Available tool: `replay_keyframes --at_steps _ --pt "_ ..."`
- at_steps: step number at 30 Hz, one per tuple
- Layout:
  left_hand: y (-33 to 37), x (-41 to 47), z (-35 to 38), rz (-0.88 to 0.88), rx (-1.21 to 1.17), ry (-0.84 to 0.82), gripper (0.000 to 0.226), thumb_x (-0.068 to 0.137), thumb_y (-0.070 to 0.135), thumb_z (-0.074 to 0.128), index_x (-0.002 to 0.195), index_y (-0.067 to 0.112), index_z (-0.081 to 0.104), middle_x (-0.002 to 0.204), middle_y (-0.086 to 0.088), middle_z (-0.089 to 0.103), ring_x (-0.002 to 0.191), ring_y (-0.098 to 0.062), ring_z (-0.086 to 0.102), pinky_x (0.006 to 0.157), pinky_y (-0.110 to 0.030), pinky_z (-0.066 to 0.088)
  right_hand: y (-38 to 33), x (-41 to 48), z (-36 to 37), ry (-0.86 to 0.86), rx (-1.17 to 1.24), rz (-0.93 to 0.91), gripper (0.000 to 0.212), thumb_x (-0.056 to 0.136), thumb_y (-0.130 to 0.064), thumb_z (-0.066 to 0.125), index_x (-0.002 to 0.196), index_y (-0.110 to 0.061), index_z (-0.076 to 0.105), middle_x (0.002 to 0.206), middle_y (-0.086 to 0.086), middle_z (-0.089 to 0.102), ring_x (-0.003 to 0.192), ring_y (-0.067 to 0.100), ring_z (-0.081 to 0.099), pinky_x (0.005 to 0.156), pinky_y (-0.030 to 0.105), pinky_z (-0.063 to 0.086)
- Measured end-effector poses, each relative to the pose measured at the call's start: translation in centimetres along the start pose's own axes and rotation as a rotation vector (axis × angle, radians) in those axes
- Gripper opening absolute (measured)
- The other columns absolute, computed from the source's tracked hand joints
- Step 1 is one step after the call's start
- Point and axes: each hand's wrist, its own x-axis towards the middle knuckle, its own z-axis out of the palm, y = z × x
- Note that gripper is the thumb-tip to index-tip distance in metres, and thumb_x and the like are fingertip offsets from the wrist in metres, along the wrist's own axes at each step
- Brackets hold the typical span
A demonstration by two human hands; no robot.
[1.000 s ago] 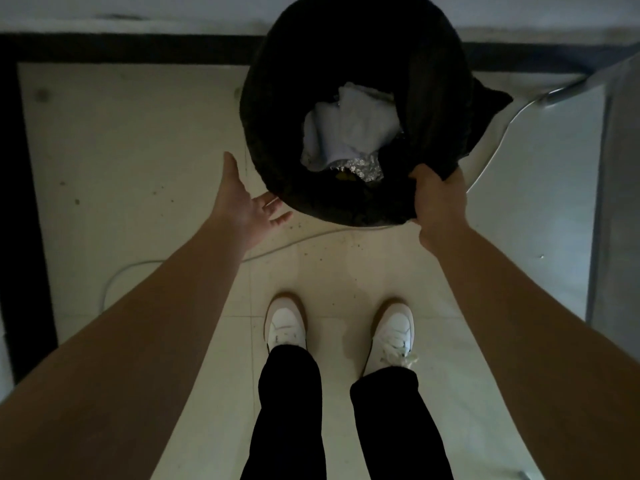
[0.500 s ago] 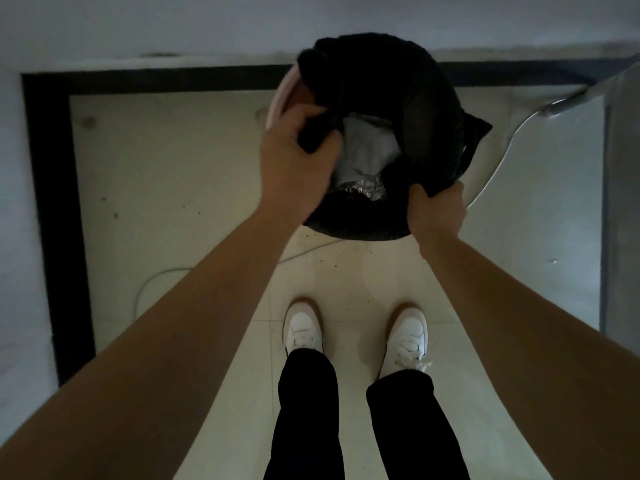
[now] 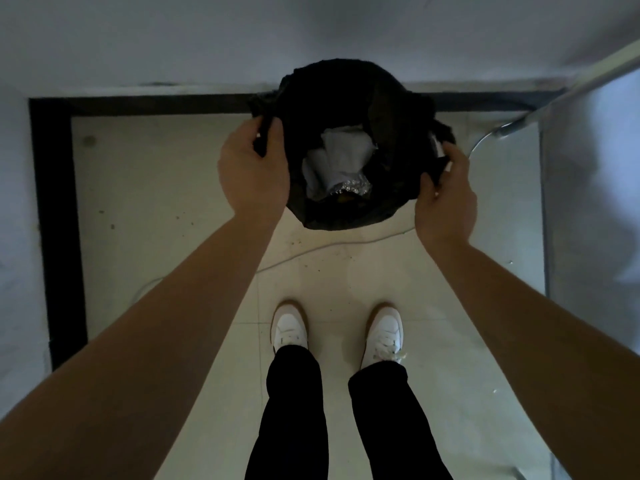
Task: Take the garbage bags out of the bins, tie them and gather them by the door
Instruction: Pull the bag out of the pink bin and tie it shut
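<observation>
A black garbage bag (image 3: 391,109) sits open in front of me on the floor by the wall, and it covers the bin completely. Inside it lie white paper (image 3: 341,157) and a bit of crumpled foil (image 3: 349,188). My left hand (image 3: 252,168) grips the bag's left edge, fingers curled round a fold of plastic. My right hand (image 3: 446,192) grips the right edge the same way. The bag's mouth is stretched between both hands.
A pale tiled floor (image 3: 156,202) with a black border strip runs along the wall. A thin white cable (image 3: 311,251) crosses the floor under the bag. A metal panel (image 3: 588,202) with a pipe stands at the right. My white shoes (image 3: 289,327) are below.
My left hand reached in from the open floor, took the bag's rim, and pulled it out to the left. My right hand shifted its grip further right. The mouth is wider.
</observation>
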Motion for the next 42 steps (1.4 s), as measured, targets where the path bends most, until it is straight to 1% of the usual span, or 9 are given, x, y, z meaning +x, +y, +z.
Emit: replay_keyframes --at_steps 5,11,17,23,26,30,33,36,42 --pt "2.4 -1.5 -1.2 -0.106 -0.067 -0.182 0.015 0.094 0.023 0.063 0.087 0.012 0.072 0.084 -0.009 0.069 0.077 -0.023 0.064 0.076 -0.033 0.054 -3.1 0.3 -1.9 -0.342 0.332 0.299 0.066 0.084 -0.040 0.073 0.141 -0.018 0.048 0.106 0.003 0.072 0.100 0.019 0.068 0.097 0.042 0.052" --pt "3.3 -1.9 -2.5 -0.440 -0.296 -0.409 0.016 0.084 0.005 0.064 0.075 0.018 0.061 0.072 -0.001 0.063 0.069 -0.017 0.060 0.062 -0.027 0.048 -2.6 1.0 -3.4 -0.516 0.170 0.164 0.045 0.088 -0.033 0.065 0.095 0.012 0.061 0.100 0.032 0.065 0.097 0.046 0.064 0.091 0.059 0.051" --pt "2.6 -2.9 -1.6 -0.586 -0.346 -0.449 0.019 0.089 0.007 0.065 0.078 0.019 0.058 0.053 0.009 0.055 0.040 -0.004 0.048 0.045 -0.018 0.041 1.9 -0.2 -2.3 -0.443 0.229 0.617 0.061 0.074 -0.054 0.079 0.105 -0.004 0.062 0.097 0.010 0.067 0.073 0.023 0.068 0.044 0.023 0.052" --pt "1.9 -4.5 -1.3 -0.091 -0.046 -0.487 0.027 0.101 0.013 0.053 0.124 0.020 0.066 0.107 0.005 0.067 0.095 -0.008 0.063 0.085 -0.016 0.049 4.8 -2.4 2.1 -0.634 0.094 0.695 0.048 0.093 -0.048 0.061 0.115 -0.006 0.058 0.078 0.007 0.053 0.054 0.019 0.047 0.036 0.020 0.037" --pt "3.0 -5.1 -1.5 0.168 0.035 -0.651 0.032 0.102 0.010 0.051 0.132 0.011 0.063 0.124 0.004 0.064 0.115 -0.004 0.057 0.098 -0.007 0.040 4.3 -3.6 4.0 -0.529 0.016 0.578 0.042 0.095 -0.042 0.053 0.112 -0.004 0.063 0.088 0.015 0.065 0.064 0.031 0.063 0.054 0.037 0.056" --pt "5.0 -5.4 -1.5 0.396 0.121 -0.821 0.028 0.103 0.016 0.051 0.125 0.014 0.068 0.113 -0.001 0.072 0.102 -0.004 0.064 0.090 -0.015 0.049 3.4 -4.7 5.5 -0.472 -0.077 0.502 0.040 0.092 -0.038 0.049 0.107 -0.005 0.066 0.097 0.019 0.071 0.081 0.039 0.070 0.074 0.046 0.060" --pt "5.9 -4.1 -1.6 0.307 0.052 -0.736 0.027 0.102 0.018 0.052 0.123 0.016 0.068 0.096 0.003 0.071 0.087 0.007 0.063 0.083 -0.013 0.051 2.8 -4.6 6.0 -0.457 -0.042 0.522 0.044 0.092 -0.043 0.051 0.110 -0.004 0.064 0.101 0.022 0.070 0.085 0.040 0.070 0.078 0.049 0.059" --pt "5.4 -2.4 -2.0 0.128 -0.080 -0.551 0.028 0.099 0.012 0.053 0.121 0.018 0.069 0.106 -0.014 0.074 0.106 -0.022 0.069 0.099 -0.046 0.050 2.5 -3.9 4.9 -0.353 0.027 0.567 0.048 0.096 -0.045 0.048 0.113 -0.002 0.062 0.106 0.023 0.068 0.089 0.040 0.069 0.079 0.049 0.058" --pt "3.9 -1.3 -2.8 -0.107 -0.251 -0.265 0.024 0.091 0.004 0.059 0.107 0.008 0.077 0.091 0.001 0.075 0.087 -0.012 0.069 0.082 -0.037 0.058 -1.3 -0.3 -2.5 0.011 0.142 0.174 0.022 0.099 -0.033 0.044 0.094 -0.017 0.058 0.081 -0.006 0.058 0.076 0.015 0.053 0.063 0.019 0.035"
